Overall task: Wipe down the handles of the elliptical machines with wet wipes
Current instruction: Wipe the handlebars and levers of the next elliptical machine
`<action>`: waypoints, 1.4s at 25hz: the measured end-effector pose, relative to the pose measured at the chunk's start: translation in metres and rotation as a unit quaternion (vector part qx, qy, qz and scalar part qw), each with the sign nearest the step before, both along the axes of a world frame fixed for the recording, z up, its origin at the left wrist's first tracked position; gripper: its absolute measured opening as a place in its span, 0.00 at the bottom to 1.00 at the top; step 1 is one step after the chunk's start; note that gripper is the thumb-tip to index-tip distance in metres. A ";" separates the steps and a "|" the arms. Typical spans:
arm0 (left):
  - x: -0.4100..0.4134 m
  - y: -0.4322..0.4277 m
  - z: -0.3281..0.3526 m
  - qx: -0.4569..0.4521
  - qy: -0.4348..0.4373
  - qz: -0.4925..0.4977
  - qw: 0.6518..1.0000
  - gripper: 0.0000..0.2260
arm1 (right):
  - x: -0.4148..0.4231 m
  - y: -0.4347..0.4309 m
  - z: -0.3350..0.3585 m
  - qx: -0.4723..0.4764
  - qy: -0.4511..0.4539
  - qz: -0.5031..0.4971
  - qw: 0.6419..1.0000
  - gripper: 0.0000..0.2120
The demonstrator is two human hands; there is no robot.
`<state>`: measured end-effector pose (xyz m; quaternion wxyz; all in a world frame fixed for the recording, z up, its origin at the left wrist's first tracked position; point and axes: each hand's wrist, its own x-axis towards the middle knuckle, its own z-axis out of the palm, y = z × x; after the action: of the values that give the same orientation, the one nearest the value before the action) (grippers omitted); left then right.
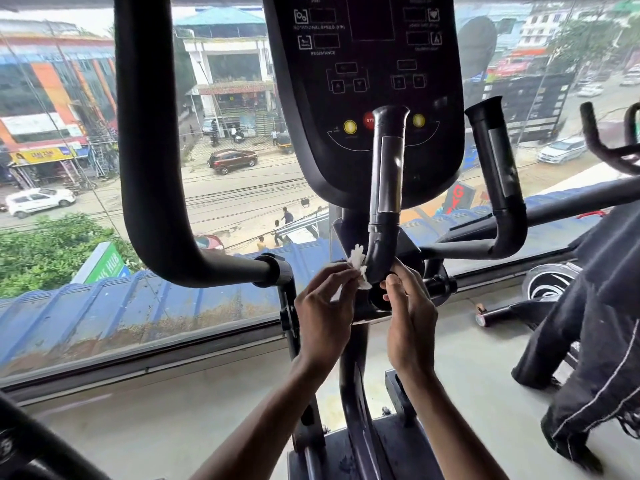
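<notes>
The left hand (pixel 322 306) pinches a crumpled white wipe (pixel 357 266) between thumb and fingertips, its grip pressed tight on the cloth. The wipe lies against the left side of the handle (pixel 386 174), right at the low bend where the bar curves in towards the post. Part of the cloth sticks up above the fingers, and part tucks down under the bend.

The right hand (pixel 410 306) comes in from the other side. Its fingers are curled against the underside of the same bend, thumb up, and its grip is closed on the bar. I cannot tell whether it also has an end of the wipe.

The handle rises straight in front of the console (pixel 367 81), covering part of the red button between two yellow ones. Its twin (pixel 495 161) stands well apart to the right. A thick swing arm (pixel 149 133) sweeps down on the left, nearer than the hands. Behind everything is a big window (pixel 228 140) over a blue roof and a street with cars. On the right a machine under a black cover (pixel 595 341) stands on the floor (pixel 173 403).
</notes>
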<state>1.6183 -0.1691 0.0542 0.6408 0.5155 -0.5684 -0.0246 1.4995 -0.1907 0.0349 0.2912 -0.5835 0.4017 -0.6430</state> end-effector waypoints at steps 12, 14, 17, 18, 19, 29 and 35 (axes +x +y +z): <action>-0.032 -0.013 0.047 -0.014 0.165 -0.034 0.986 0.02 | 0.001 0.003 0.004 -0.035 -0.021 0.023 0.999 0.15; -0.025 -0.014 0.039 -0.012 0.134 -0.044 0.990 0.02 | 0.001 0.003 0.004 -0.038 -0.022 0.024 0.999 0.15; 0.000 -0.017 0.015 -0.032 0.016 -0.056 0.998 0.03 | 0.001 0.002 0.001 -0.030 -0.014 0.017 0.999 0.19; 0.007 -0.019 0.005 -0.039 -0.023 -0.052 0.998 0.03 | 0.001 0.002 0.000 -0.029 -0.012 0.013 0.999 0.21; 0.013 -0.022 -0.004 -0.042 -0.050 -0.044 0.997 0.04 | 0.001 0.001 0.000 -0.028 -0.010 0.011 0.999 0.21; 0.028 -0.054 -0.050 0.085 0.073 0.033 0.993 0.08 | 0.002 0.006 0.004 -0.034 -0.002 -0.003 0.999 0.16; 0.022 -0.047 -0.041 0.049 0.021 0.007 0.999 0.07 | 0.004 0.004 0.001 -0.027 0.016 -0.021 0.999 0.19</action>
<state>1.6398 -0.2161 0.0135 0.6268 0.5495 -0.5494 -0.0583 1.5030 -0.1870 0.0361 0.2556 -0.5927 0.4005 -0.6503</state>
